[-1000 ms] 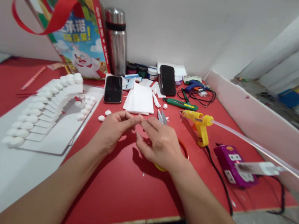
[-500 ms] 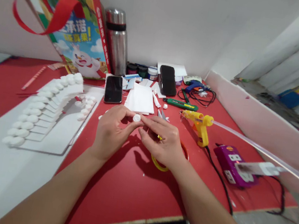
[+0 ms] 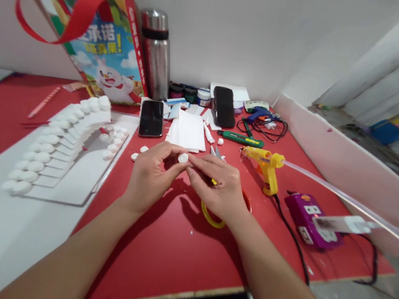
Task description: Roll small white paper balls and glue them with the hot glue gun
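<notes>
At frame centre, a small white disc (image 3: 183, 158) is pinched between the left hand's (image 3: 149, 174) thumb and forefinger; the right hand's (image 3: 219, 179) fingertips meet its edge, grip unclear. At left, similar discs (image 3: 36, 166) already line a white stepped model (image 3: 95, 120); two loose discs (image 3: 134, 157) look unattached. Scissors (image 3: 216, 224) lie beneath the right hand, a glue gun (image 3: 270, 172) right of centre.

left grip (image 3: 149, 177): pinches white disc (image 3: 183, 158) | right grip (image 3: 220, 184): beside it | red bench (image 3: 161, 263): yellow glue gun (image 3: 269, 172), scissors (image 3: 212, 217)
</notes>
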Demonstrator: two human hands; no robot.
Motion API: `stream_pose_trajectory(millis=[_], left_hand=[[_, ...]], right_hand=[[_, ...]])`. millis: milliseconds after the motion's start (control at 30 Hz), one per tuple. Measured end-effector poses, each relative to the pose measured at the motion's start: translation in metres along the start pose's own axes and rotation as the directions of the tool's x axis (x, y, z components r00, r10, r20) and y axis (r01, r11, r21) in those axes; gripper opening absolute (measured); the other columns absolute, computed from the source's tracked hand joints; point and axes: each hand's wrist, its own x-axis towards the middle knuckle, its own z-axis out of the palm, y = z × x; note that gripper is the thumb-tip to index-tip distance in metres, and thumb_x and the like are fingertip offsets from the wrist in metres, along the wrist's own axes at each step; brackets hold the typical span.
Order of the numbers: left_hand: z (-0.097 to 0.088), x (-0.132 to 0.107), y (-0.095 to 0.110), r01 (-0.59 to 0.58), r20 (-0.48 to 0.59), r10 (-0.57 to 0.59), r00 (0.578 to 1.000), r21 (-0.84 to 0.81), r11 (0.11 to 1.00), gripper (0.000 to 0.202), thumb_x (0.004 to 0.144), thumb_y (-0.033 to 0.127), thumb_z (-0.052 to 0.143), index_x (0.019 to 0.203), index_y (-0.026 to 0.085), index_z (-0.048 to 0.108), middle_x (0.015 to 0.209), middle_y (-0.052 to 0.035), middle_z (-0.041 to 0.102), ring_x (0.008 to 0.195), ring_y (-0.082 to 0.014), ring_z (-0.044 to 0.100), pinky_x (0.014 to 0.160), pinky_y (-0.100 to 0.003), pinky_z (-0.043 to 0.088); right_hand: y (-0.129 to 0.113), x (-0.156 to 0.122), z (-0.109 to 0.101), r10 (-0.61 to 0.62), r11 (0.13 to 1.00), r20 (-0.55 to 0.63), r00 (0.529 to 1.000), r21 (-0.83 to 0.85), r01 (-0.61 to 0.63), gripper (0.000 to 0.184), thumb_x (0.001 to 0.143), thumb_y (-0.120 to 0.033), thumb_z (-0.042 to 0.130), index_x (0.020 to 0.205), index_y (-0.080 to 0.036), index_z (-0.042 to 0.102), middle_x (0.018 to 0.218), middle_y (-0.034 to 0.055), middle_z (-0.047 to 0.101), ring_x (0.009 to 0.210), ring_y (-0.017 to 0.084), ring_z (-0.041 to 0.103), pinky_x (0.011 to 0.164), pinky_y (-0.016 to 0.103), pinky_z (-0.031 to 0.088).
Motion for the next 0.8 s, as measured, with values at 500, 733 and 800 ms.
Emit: stream_pose_trajectory(millis=[500, 733, 800], left_hand=[[0.003, 0.001, -0.012, -0.248, -0.026, 0.26, 0.965, 0.232, 0.941, 0.022, 0.089, 0.029, 0.078, 0.077, 0.019, 0.062, 0.071, 0.0021, 0.057, 0.06, -0.0113, 0.046, 0.058, -0.027, 0.036], [0.005, -0.001, -0.015, -0.245, -0.008, 0.253, 0.968, 0.216, 0.945, 0.019, 0.088, 0.029, 0.08, 0.082, 0.019, 0.064, 0.074, 0.0026, 0.06, 0.061, -0.0101, 0.048, 0.061, -0.026, 0.039], [0.005, -0.002, -0.016, -0.194, -0.015, 0.2, 0.98, 0.176, 0.965, 0.018, 0.086, 0.029, 0.081, 0.085, 0.019, 0.066, 0.075, 0.0032, 0.062, 0.06, -0.0093, 0.048, 0.06, -0.025, 0.04]], right_hand=[[-0.005, 0.007, -0.002, 0.451, 0.845, 0.004, 0.893, 0.322, -0.428, 0.014, 0.086, -0.031, 0.075, 0.083, -0.017, 0.075, 0.072, 0.0006, 0.07, 0.062, 0.011, 0.058, 0.059, 0.025, 0.045], [-0.002, 0.009, -0.002, 0.579, 0.667, 0.079, 0.812, 0.526, -0.528, 0.029, 0.084, -0.039, 0.079, 0.072, -0.017, 0.065, 0.055, -0.0048, 0.056, 0.045, 0.006, 0.042, 0.046, 0.023, 0.032], [-0.001, 0.008, -0.001, 0.566, 0.681, 0.086, 0.82, 0.513, -0.523, 0.027, 0.087, -0.038, 0.075, 0.075, -0.016, 0.067, 0.06, -0.0025, 0.062, 0.045, 0.006, 0.045, 0.046, 0.023, 0.033]])
